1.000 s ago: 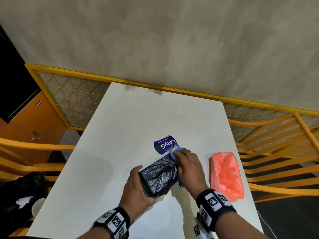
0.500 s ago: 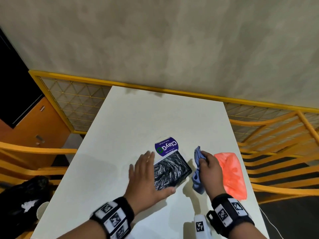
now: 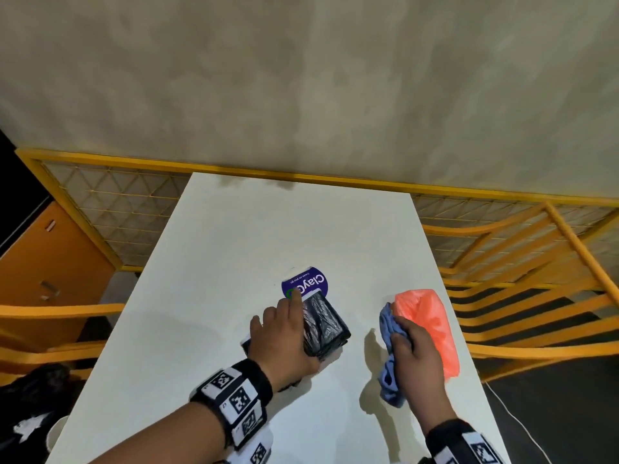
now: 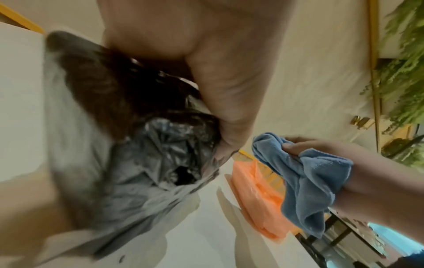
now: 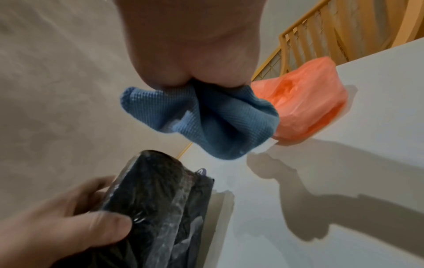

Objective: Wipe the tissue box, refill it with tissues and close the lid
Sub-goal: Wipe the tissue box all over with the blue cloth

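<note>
The tissue box [image 3: 325,324], wrapped in shiny black film, lies on the white table [image 3: 234,262]; its purple round lid [image 3: 306,284] points away from me. My left hand [image 3: 284,333] grips the box, thumb on its near end and fingers along its left side. The right wrist view shows that thumb pressed on the box [image 5: 160,199]. My right hand [image 3: 413,356] holds a bunched blue cloth [image 3: 388,360] above the table, right of the box. An orange tissue pack [image 3: 432,326] lies just beyond the cloth; the left wrist view shows the pack [image 4: 254,195] behind the cloth [image 4: 305,181].
A yellow mesh railing [image 3: 301,177] runs along the table's far edge below a beige wall. Yellow slatted chair backs [image 3: 522,262] stand close on the right and left. A black bag [image 3: 37,390] lies low on the left. A thin white cable [image 3: 509,410] hangs off the right edge.
My right hand lifted the cloth off the box and carried it right, beside the orange pack. My left hand let the box down on the table and took hold of it again.
</note>
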A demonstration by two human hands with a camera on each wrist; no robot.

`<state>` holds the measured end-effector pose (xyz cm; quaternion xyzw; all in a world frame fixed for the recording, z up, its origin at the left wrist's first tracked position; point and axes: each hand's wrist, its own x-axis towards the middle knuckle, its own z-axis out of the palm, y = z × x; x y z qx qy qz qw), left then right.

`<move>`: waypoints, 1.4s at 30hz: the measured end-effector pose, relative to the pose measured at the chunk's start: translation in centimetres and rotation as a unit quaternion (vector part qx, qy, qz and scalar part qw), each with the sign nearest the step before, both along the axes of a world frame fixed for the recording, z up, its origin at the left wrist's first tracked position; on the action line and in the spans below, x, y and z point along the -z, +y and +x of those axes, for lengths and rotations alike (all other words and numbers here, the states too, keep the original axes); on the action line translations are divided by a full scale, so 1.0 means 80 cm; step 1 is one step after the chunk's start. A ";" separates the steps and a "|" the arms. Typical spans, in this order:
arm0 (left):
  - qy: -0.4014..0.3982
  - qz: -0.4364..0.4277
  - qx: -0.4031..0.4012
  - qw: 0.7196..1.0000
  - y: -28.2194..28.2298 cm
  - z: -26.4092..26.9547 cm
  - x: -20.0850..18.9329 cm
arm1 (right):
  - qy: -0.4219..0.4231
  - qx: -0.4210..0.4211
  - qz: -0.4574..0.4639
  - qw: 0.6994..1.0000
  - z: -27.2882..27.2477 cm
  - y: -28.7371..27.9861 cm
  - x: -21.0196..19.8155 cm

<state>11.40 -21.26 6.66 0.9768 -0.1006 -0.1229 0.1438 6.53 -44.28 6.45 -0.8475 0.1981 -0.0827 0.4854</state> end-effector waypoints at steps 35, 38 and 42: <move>-0.067 -0.428 -0.134 0.891 0.040 -0.070 0.103 | -0.149 -0.294 -0.328 0.885 0.042 0.122 -0.023; -0.071 -0.423 -0.135 0.893 0.042 -0.070 0.103 | -0.134 -0.286 -0.312 0.896 0.050 0.111 -0.020; -0.076 -0.419 -0.131 0.895 0.043 -0.071 0.106 | -0.129 -0.270 -0.269 0.916 0.058 0.106 -0.010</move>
